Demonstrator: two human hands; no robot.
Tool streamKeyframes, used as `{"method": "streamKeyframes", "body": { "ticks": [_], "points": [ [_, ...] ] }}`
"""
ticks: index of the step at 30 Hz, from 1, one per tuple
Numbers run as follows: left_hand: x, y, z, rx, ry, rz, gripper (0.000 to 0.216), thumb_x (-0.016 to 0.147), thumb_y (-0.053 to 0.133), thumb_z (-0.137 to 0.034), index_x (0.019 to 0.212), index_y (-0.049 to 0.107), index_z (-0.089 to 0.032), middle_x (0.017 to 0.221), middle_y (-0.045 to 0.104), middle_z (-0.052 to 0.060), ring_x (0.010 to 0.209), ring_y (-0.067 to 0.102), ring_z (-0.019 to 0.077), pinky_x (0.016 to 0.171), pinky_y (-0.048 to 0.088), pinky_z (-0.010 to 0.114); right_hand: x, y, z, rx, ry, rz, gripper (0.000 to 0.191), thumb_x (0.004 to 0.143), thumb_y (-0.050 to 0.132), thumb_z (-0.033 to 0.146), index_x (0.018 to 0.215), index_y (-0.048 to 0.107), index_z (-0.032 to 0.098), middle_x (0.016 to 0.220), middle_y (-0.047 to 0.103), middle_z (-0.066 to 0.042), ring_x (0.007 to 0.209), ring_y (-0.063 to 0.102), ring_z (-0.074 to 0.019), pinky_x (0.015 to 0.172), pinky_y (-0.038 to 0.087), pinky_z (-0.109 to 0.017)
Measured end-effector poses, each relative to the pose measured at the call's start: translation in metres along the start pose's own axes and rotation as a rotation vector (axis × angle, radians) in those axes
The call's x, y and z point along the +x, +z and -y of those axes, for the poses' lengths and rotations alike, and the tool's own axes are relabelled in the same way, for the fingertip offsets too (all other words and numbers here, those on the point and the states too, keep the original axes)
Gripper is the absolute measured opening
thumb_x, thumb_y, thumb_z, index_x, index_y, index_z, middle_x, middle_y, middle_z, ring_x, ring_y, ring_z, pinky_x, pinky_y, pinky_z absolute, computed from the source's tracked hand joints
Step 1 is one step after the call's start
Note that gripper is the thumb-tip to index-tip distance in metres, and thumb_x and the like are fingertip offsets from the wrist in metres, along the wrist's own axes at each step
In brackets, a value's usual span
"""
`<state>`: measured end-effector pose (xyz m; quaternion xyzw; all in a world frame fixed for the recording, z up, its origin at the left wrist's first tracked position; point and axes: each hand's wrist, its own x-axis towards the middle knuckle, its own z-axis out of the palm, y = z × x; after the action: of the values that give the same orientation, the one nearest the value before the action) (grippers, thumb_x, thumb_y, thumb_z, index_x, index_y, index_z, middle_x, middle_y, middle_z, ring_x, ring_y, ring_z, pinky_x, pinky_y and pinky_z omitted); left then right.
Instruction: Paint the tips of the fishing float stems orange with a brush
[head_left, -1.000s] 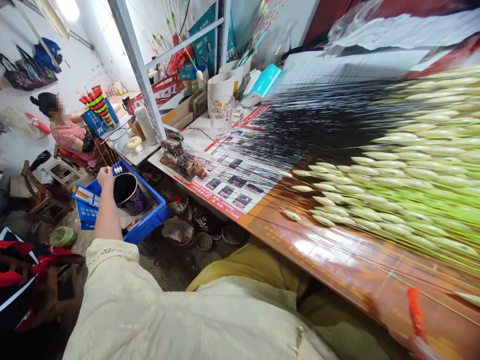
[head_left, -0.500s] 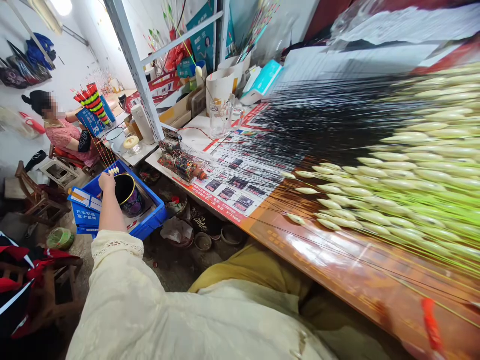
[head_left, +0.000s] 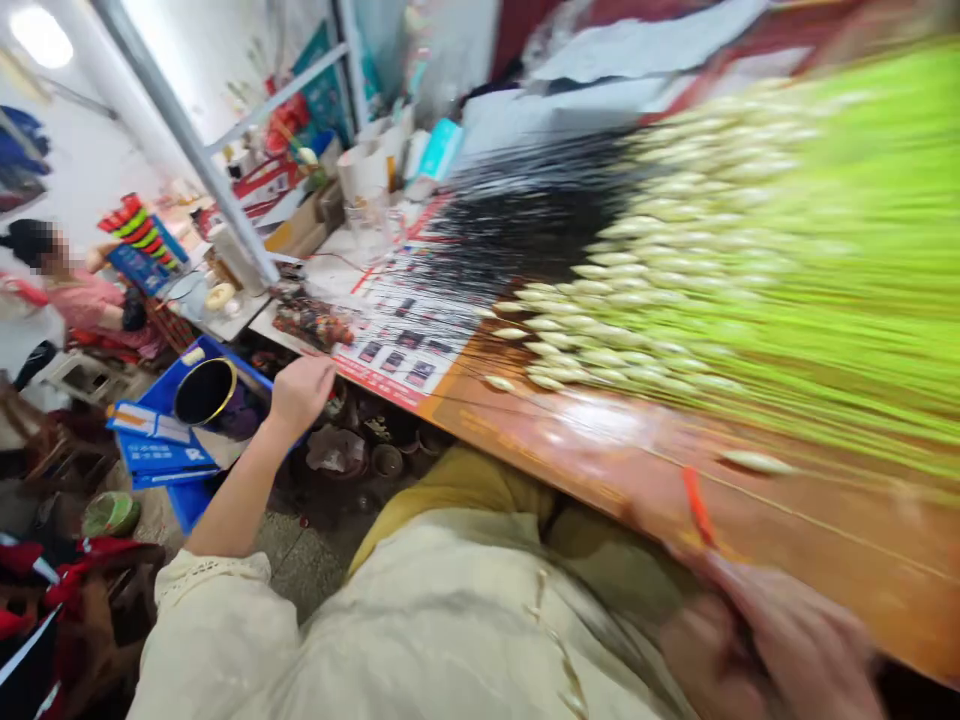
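My left hand (head_left: 300, 392) is over the table's front edge, beside the blue bin. Its fingers look curled together, and I see nothing in them. At the lower right my right hand (head_left: 780, 640), smeared by motion, is closed around a thin tool with a red tip (head_left: 697, 508). Its kind is not clear. Many fishing floats (head_left: 600, 340) with pale bodies, black stems and yellow-green ends lie in rows on the table. A single float (head_left: 757, 462) lies apart, closer to my right hand. A black pot with a yellow rim (head_left: 234, 385) stands in the blue bin (head_left: 251, 352).
A metal shelf post (head_left: 187, 150) rises behind the table. Glass mugs (head_left: 367, 230) and a bundle in clear plastic (head_left: 307, 318) are on the far left part. Another person (head_left: 82, 300) sits at a further table. Blue boxes (head_left: 161, 450) lean at the bin.
My left hand has moved right, away from the bin, and the few floats it held there no longer show in it. My right hand has come into view. The camera has turned right.
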<state>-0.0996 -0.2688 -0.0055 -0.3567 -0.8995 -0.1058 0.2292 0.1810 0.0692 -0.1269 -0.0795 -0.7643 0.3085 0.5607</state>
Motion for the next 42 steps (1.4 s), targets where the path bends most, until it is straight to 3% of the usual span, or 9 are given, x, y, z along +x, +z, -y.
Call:
{"method": "streamKeyframes", "body": {
  "ticks": [2,5,11,16,24,30,35,38,42],
  "points": [
    [0.012,0.019,-0.064,-0.105,0.25,0.048,0.02,0.101,0.05,-0.028,0.107,0.068,-0.023,0.103,0.075,0.007,0.099,0.068,0.0207,0.094,0.052,0.036,-0.004,-0.003,0.002,-0.06,-0.14,0.079,0.052,0.088,0.062,0.012,0.136,0.065,0.033,0.082,0.075,-0.007,0.072,0.071,-0.0265,0.069,0.059,-0.045],
    [0.034,0.044,-0.134,-0.259,0.476,0.104,0.018,0.101,0.051,-0.025,0.11,0.067,-0.023,0.103,0.073,0.007,0.097,0.066,0.0208,0.091,0.052,0.037,0.004,-0.014,0.005,-0.071,-0.089,0.116,0.057,0.087,0.058,0.005,0.141,0.059,0.026,0.099,0.076,-0.01,0.086,0.072,-0.0261,0.075,0.06,-0.045],
    [0.08,0.096,-0.199,-0.23,0.559,0.13,0.014,0.097,0.057,-0.027,0.103,0.069,-0.022,0.102,0.068,0.009,0.096,0.059,0.0245,0.084,0.049,0.039,0.021,-0.035,0.005,-0.128,-0.047,0.087,0.047,0.092,0.054,0.009,0.136,0.058,0.024,0.104,0.075,-0.009,0.091,0.07,-0.023,0.077,0.059,-0.042],
    [0.092,0.115,-0.207,-0.166,0.534,0.103,0.02,0.099,0.054,-0.028,0.089,0.07,-0.022,0.092,0.067,0.009,0.09,0.057,0.0248,0.078,0.044,0.04,0.019,-0.042,0.0,-0.107,-0.071,0.082,0.052,0.091,0.054,0.007,0.14,0.056,0.022,0.107,0.074,-0.011,0.091,0.069,-0.0223,0.076,0.058,-0.041],
    [0.09,0.104,-0.198,-0.274,0.475,0.089,0.018,0.099,0.053,-0.028,0.095,0.07,-0.023,0.099,0.068,0.008,0.095,0.057,0.024,0.084,0.045,0.04,0.025,-0.038,-0.002,-0.101,-0.163,0.126,0.054,0.093,0.053,0.011,0.145,0.052,0.023,0.108,0.073,-0.012,0.092,0.069,-0.0227,0.077,0.06,-0.04],
    [0.095,0.112,-0.235,-0.212,0.522,0.146,0.018,0.097,0.06,-0.035,0.092,0.071,-0.021,0.097,0.068,0.008,0.095,0.056,0.0252,0.082,0.045,0.039,0.025,-0.031,-0.003,-0.086,-0.16,0.09,0.055,0.092,0.053,0.008,0.145,0.053,0.023,0.108,0.073,-0.012,0.092,0.069,-0.0225,0.076,0.061,-0.04],
    [0.104,0.117,-0.258,-0.153,0.528,0.221,0.018,0.097,0.057,-0.024,0.084,0.068,-0.021,0.089,0.066,0.009,0.09,0.057,0.0251,0.076,0.043,0.039,0.026,-0.036,0.0,-0.111,-0.149,0.108,0.053,0.093,0.054,0.01,0.144,0.053,0.023,0.109,0.074,-0.011,0.092,0.071,-0.0223,0.077,0.062,-0.039],
    [0.106,0.111,-0.247,-0.178,0.501,0.147,0.018,0.098,0.052,-0.021,0.09,0.068,-0.021,0.091,0.066,0.01,0.089,0.059,0.025,0.077,0.042,0.04,0.028,-0.04,0.0,-0.125,-0.151,0.096,0.052,0.093,0.053,0.011,0.144,0.053,0.024,0.108,0.074,-0.011,0.091,0.072,-0.0222,0.076,0.062,-0.039],
    [0.101,0.095,-0.202,-0.23,0.43,0.002,0.021,0.099,0.047,-0.019,0.101,0.068,-0.024,0.096,0.07,0.009,0.092,0.061,0.0247,0.081,0.044,0.04,0.033,-0.041,-0.004,-0.141,-0.174,0.109,0.053,0.094,0.053,0.01,0.145,0.052,0.024,0.109,0.074,-0.012,0.093,0.073,-0.023,0.077,0.063,-0.039]
  ]
}}
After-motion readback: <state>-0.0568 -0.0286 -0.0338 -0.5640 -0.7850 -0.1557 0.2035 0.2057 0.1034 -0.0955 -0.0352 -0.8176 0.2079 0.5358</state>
